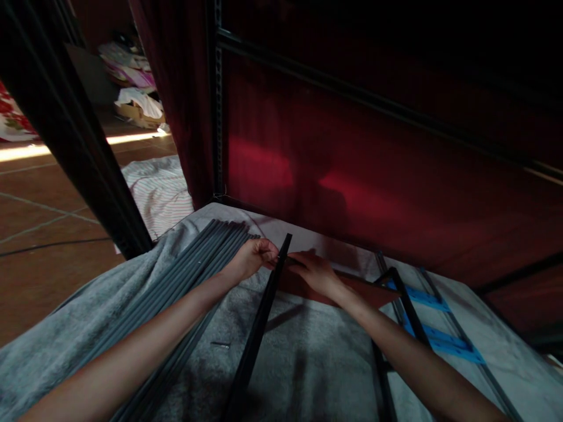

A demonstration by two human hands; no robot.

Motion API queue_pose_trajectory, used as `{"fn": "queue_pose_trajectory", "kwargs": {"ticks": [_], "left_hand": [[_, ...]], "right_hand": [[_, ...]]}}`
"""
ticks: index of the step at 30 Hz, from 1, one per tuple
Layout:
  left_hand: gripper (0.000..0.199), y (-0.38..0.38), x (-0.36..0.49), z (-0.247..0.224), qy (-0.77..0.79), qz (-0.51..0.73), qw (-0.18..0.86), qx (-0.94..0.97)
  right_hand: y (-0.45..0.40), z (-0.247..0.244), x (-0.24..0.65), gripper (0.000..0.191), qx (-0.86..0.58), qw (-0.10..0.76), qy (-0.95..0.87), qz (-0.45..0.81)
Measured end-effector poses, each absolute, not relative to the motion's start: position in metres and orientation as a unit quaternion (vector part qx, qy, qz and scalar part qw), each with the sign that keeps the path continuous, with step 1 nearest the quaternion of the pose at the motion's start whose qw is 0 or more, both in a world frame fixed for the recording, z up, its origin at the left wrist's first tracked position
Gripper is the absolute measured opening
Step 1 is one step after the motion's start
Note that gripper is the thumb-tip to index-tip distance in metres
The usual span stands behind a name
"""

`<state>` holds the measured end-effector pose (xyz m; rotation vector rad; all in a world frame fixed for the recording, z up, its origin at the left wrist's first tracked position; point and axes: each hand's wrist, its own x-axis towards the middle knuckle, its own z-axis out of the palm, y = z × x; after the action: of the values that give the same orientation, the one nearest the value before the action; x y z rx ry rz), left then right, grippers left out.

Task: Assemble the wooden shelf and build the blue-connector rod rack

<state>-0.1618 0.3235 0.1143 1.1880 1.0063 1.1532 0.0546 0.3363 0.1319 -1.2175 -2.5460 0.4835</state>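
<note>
A long black metal bar (259, 322) slants up from the bottom, its far end between my two hands. On its left, my left hand (251, 258) has its fingertips pinched together against the bar; whatever small thing they hold is too small to make out. My right hand (315, 274) is closed on the black metal frame just right of the bar. A reddish-brown panel (347, 296) lies under my right forearm, bordered by the frame's black edge. To the left of the bar, a small metal pin or screw (221, 344) rests on the grey cloth (316, 363).
A bundle of long grey rods (193, 275) lies along the left side. Blue plastic brackets (444, 337) with dark rails are at right. A dark red cloth wall (373, 176) stands behind, and a thick black post (88, 140) rises at left. Clothes (132, 76) are piled beyond.
</note>
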Motion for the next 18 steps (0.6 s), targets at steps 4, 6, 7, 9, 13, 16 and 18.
{"fn": "queue_pose_trajectory", "kwargs": {"ticks": [4,6,7,9,13,16,18], "left_hand": [[0.025,0.323,-0.159,0.114,0.424,0.485,0.559,0.522],[0.024,0.323,-0.157,0.113,0.42,0.488,0.557,0.524],[0.023,0.324,-0.155,0.112,0.418,0.49,0.561,0.52],[0.022,0.323,-0.153,0.11,0.412,0.497,0.564,0.515],[0.013,0.319,-0.152,0.109,0.426,0.498,0.522,0.546],[0.005,0.314,-0.153,0.11,0.435,0.477,0.499,0.578],[0.003,0.312,-0.153,0.112,0.433,0.471,0.499,0.585]], "right_hand": [[0.337,0.132,0.055,0.032,-0.417,0.135,-0.882,0.171],[0.338,0.132,0.055,0.032,-0.415,0.139,-0.882,0.176],[0.338,0.132,0.055,0.031,-0.415,0.14,-0.881,0.178],[0.338,0.133,0.055,0.029,-0.416,0.14,-0.88,0.182],[0.337,0.136,0.052,0.023,-0.422,0.146,-0.875,0.187],[0.336,0.138,0.05,0.018,-0.428,0.146,-0.872,0.187],[0.335,0.139,0.049,0.017,-0.428,0.145,-0.873,0.185]]}}
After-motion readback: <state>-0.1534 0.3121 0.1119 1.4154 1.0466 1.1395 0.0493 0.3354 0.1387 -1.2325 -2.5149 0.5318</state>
